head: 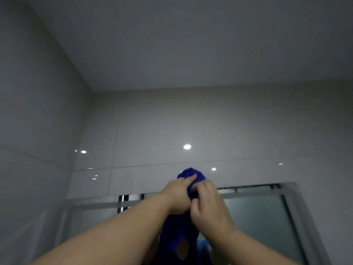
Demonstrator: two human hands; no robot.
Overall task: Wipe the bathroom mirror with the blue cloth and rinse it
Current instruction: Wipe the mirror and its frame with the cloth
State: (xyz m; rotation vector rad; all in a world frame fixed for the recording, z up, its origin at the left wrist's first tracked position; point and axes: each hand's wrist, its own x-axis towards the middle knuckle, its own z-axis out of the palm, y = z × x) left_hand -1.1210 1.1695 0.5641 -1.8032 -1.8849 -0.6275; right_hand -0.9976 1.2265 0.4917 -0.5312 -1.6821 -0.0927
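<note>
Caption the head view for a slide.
Left hand and right hand hold the blue cloth at the top of the mirror, under glossy wall tiles.

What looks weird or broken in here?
Nothing looks broken or spilled. The only odd bit: the blue cloth is scrunched into a ball, gripped by the left hand and the right hand, up in front of the wall tiles above the mirror, not spread flat on the glass.
</note>
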